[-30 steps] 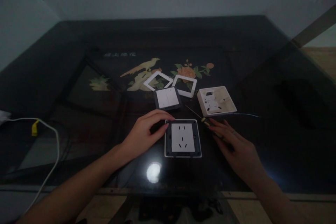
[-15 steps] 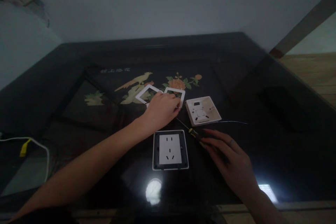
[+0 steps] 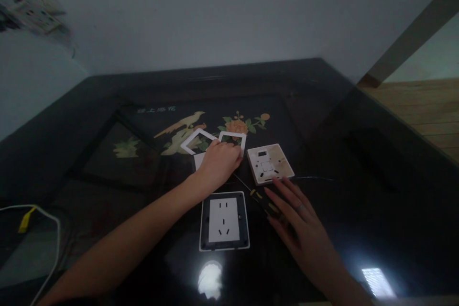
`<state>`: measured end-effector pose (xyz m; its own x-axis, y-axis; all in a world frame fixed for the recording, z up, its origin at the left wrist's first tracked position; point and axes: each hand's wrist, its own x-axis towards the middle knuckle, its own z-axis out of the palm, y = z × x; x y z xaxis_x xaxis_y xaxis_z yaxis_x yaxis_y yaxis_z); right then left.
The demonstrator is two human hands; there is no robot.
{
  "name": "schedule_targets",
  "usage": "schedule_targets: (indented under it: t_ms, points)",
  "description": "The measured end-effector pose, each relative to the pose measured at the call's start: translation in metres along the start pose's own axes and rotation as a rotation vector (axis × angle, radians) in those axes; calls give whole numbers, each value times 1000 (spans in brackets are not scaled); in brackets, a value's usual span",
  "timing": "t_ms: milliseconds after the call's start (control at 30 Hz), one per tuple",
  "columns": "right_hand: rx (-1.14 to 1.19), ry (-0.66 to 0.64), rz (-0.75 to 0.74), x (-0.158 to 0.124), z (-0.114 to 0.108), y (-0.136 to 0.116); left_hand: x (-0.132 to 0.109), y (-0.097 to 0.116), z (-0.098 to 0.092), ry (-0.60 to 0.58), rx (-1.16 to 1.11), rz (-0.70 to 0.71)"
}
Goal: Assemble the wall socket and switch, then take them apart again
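My left hand reaches over a white switch module and hides most of it. Its fingers are curled together on the near edge of the right-hand white frame. A second white frame lies just to the left. My right hand lies flat with the fingers stretched out, its fingertips resting on a screwdriver with a black and yellow handle. A white socket in a dark surround lies face up between my hands. A cream mounting box sits just beyond my right fingertips.
Everything lies on a black glass-topped table painted with a bird and flowers. A white cable with a yellow clip curls at the left edge. A thin wire runs right from the box. Wall sockets hang at upper left.
My left hand left the socket's corner and reached forward over the switch module to the right white frame. My right hand slid onto the screwdriver handle. The view tilted up.
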<state>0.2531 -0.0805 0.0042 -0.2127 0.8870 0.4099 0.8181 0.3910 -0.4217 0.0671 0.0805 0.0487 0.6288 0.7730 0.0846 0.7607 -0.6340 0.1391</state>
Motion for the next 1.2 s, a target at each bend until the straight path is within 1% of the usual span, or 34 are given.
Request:
schedule_targets:
  t_ms: [100, 167, 267, 400, 500, 600, 667, 733, 767, 833, 933, 1033, 1100, 1200]
  points:
    - [-58, -86, 1, -1, 4, 4, -4, -7, -7, 16, -68, -54]
    - [-91, -102, -1, 0, 5, 6, -10, -13, -15, 38, -125, -85]
    - [-150, -73, 2, 0, 4, 8, -24, -21, -28, 79, -219, -98]
    - [-194, -21, 36, -1, 6, 11, -53, -31, -39, 149, -338, -109]
    - [-203, -20, 42, -3, 7, 13, -79, -35, -41, 186, -504, -143]
    - [-197, 7, 45, -1, 4, 10, -102, -36, -41, 179, -674, -200]
    - [-162, 38, 34, 3, -3, 3, -113, -35, -40, 152, -799, -221]
    - [-87, 33, -14, 12, -11, -10, -122, -32, -38, 132, -910, -225]
    - [-33, 5, -55, 18, -15, -17, -125, -31, -37, 130, -953, -220]
    - [79, -125, -147, 31, -18, -31, -130, -28, -35, 130, -999, -207]
    - [182, -282, -219, 46, -13, -44, -135, -26, -31, 119, -963, -180]
    - [255, -367, -188, 50, -3, -46, -138, -23, -29, 103, -875, -128]
    - [294, -377, -137, 48, 2, -45, -139, -22, -28, 97, -837, -99]
    - [333, -382, -79, 45, 4, -42, -140, -21, -29, 91, -817, -91]
